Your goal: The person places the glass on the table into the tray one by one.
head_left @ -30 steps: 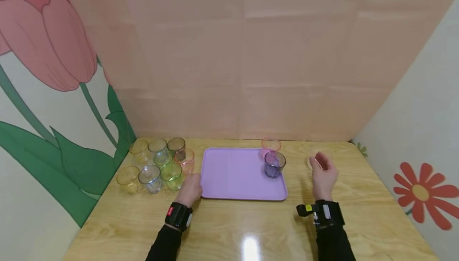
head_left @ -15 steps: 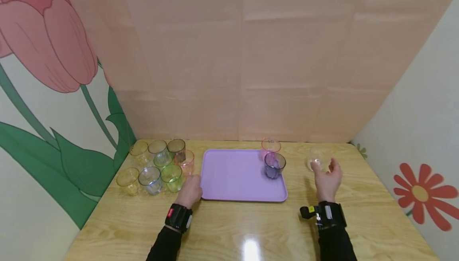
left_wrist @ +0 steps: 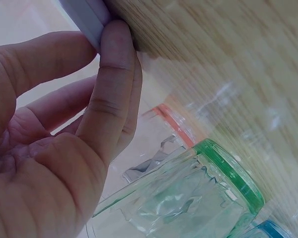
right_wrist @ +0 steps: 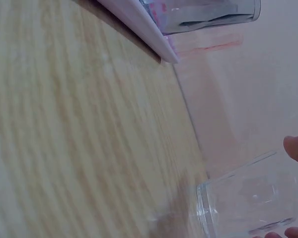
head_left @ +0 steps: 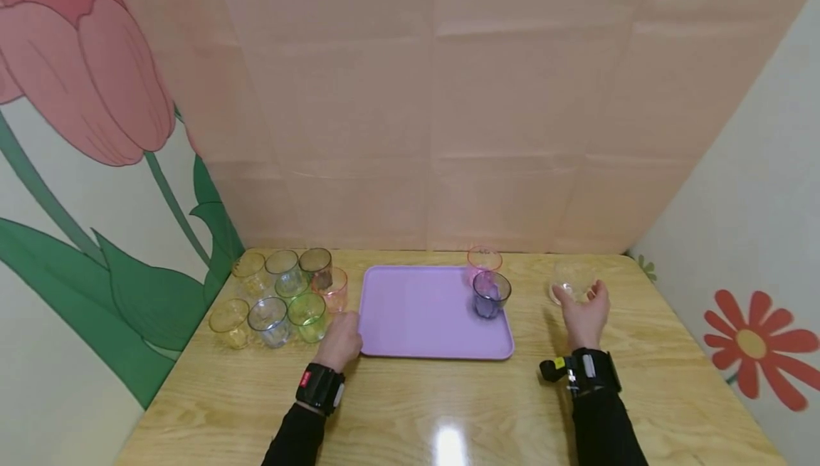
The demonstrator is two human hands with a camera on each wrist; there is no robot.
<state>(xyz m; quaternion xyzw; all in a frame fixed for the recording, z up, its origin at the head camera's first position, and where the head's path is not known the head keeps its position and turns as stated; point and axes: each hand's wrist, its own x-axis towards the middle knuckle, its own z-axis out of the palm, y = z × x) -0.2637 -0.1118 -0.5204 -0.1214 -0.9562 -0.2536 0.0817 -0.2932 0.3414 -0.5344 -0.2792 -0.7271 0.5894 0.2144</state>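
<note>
The clear cup point(head_left: 571, 283) is on the right side of the table point(head_left: 384, 409), apart from the purple tray point(head_left: 416, 309). My right hand point(head_left: 585, 318) is right by it, on my side. My thumb and fingers are spread apart, with the thumb on one side of the cup and the fingers on the other. I cannot tell if they touch it. My left hand point(head_left: 338, 343) is at the near left corner of the tray, and my thumb and a finger pinch its edge. A dark purple cup point(head_left: 490, 302) stands on the right part of the tray, and a pink cup point(head_left: 484, 262) is just behind it. On the left there is a bunch of cups close together. A green cup point(head_left: 307, 320) is near my left hand, and an orange cup point(head_left: 333, 292) is behind it. Next to the green one is a blue cup point(head_left: 270, 324), and then a yellow cup point(head_left: 229, 324). A brown cup point(head_left: 317, 267) is in the back row. I have a black band point(head_left: 319, 385) on each wrist. At the back there is a big tan sheet point(head_left: 435, 131), and a red flower point(head_left: 752, 343) is on the right wall.
</note>
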